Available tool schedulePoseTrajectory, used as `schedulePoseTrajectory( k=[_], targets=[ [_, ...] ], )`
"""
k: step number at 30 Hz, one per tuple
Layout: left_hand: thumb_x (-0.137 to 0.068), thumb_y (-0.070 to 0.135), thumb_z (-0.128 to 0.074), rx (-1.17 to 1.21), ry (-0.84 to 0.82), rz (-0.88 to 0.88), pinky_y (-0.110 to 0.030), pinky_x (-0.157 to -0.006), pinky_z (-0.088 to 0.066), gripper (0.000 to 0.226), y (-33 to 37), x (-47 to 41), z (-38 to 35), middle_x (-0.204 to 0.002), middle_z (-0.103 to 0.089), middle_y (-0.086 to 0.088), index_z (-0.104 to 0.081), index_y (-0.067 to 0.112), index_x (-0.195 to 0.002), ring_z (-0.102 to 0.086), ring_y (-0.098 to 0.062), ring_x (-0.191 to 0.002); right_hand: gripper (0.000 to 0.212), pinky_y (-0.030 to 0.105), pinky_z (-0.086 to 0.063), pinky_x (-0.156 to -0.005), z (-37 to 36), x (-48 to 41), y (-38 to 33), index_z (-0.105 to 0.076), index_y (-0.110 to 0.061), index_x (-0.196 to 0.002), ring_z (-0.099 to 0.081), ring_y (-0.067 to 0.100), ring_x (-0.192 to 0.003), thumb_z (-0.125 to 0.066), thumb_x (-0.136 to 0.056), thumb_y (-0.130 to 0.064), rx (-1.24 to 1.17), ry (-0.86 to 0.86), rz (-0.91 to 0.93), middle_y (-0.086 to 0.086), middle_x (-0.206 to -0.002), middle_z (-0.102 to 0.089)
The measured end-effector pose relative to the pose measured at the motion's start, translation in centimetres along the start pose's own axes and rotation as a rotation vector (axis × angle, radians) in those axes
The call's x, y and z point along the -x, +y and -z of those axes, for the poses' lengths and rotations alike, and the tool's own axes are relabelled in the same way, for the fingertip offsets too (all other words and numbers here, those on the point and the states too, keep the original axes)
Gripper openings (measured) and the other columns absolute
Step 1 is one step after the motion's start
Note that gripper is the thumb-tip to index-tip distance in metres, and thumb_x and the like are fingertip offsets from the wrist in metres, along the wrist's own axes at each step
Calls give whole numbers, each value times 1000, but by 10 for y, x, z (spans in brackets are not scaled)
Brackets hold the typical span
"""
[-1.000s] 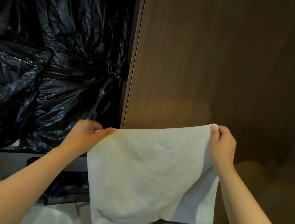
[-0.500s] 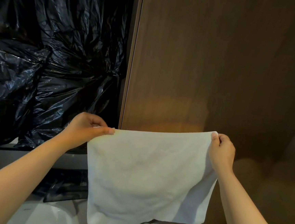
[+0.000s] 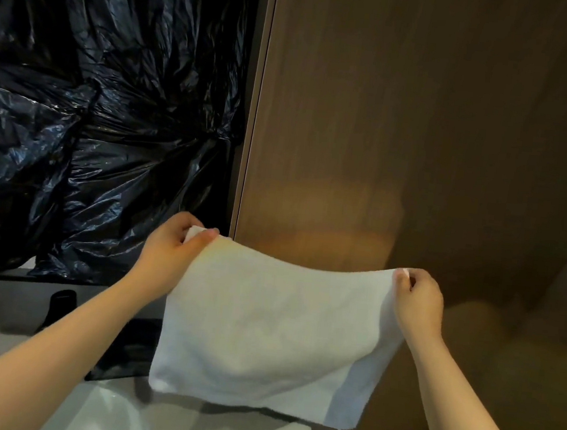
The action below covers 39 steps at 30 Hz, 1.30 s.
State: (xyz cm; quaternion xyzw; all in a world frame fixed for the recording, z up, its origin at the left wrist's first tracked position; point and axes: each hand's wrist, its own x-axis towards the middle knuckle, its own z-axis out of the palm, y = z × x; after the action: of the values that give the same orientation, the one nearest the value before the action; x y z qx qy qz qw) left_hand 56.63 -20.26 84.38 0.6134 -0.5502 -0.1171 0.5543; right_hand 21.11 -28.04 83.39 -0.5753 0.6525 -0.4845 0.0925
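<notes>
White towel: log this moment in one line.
left hand: pinches top-left corner | right hand: pinches top-right corner | white towel: hangs spread

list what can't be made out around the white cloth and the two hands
Head view, the only one:
- Whatever is behind the white cloth: hidden by the cloth itself.
- Left hand and right hand: the fingertips are tucked behind the cloth's top corners.
- Dark object on the counter: partly behind the left forearm and too dim to identify.
- What the black plastic sheeting covers: hidden by the sheeting.
</notes>
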Motion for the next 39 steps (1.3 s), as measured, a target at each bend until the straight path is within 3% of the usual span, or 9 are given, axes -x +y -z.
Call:
schedulePoseTrajectory(
  k=[3,9,16,22,25,29,32,35,39],
  targets=[
    [-85,38,-66,26,-79,-38,-15,-49,-46,16,5,22,-15,-72,-64,7,-59,26,-78,-59,-3,-62,38,43,-47,-99,-7,21,-3,-52,-11,-133,-56,27,-115,-53,-99,-28,9,-80,45,9,-131,-51],
    [-79,36,-75,59,-247,36,-17,-53,-47,21,-1,62,-48,-71,-67,-3,-64,18,-76,-61,-10,-63,21,4,-45,-75,-34,94,-16,-61,-33,-118,-58,-8,-99,-57,-97,-31,-230,-399,109,-18,-116,-61],
    [-72,45,-75,178,-304,141,-19,-55,-49,29,-1,91,-44,-72,-70,-5,-68,17,-76,-63,-9,-59,26,17,-47,-96,-61,154,-22,-63,-32,-122,-57,-3,-114,-55,-98,-28,-434,-755,130,-22,-120,-64],
    [-75,25,-80,277,-370,211,-29,-66,-57,16,5,107,-27,-80,-73,-8,-71,17,-85,-70,-23,-72,16,17,-43,-69,-68,161,-23,-64,-23,-88,-56,0,-75,-53,-100,-22,-471,-735,142,-11,-80,-64],
    [-79,23,-77,157,-403,242,-33,-72,-59,8,-6,119,-18,-82,-74,-2,-73,23,-85,-70,-22,-76,18,20,-43,-68,-69,162,-18,-61,-23,-88,-55,1,-74,-49,-101,-23,-452,-701,127,-9,-81,-64],
    [-82,18,-74,123,-256,229,-19,-64,-57,11,-12,130,-20,-77,-72,5,-74,28,-78,-67,-16,-74,18,24,-44,-70,-67,165,-21,-62,-24,-89,-54,3,-75,-49,-101,-29,-463,-728,138,-10,-80,-62],
    [-81,15,-74,131,-229,168,-15,-62,-51,14,-11,132,-27,-74,-71,3,-75,28,-77,-63,-15,-70,17,20,-52,-75,-63,167,-35,-65,-34,-99,-62,2,-91,-50,-97,-44,-510,-767,165,-17,-93,-67],
    [-80,14,-75,144,-230,135,-11,-59,-49,14,-7,133,-34,-73,-70,8,-74,29,-78,-62,-9,-67,15,21,-53,-77,-60,166,-43,-65,-34,-101,-62,6,-96,-52,-97,-41,-519,-717,205,-15,-97,-66],
    [-76,15,-79,209,-180,149,-23,-62,-55,20,-7,133,-40,-76,-68,4,-64,27,-81,-61,-13,-65,17,15,-44,-69,-56,168,-46,-62,-29,-91,-59,5,-83,-49,-99,-38,-519,-666,269,-15,-85,-62]
  ],
)
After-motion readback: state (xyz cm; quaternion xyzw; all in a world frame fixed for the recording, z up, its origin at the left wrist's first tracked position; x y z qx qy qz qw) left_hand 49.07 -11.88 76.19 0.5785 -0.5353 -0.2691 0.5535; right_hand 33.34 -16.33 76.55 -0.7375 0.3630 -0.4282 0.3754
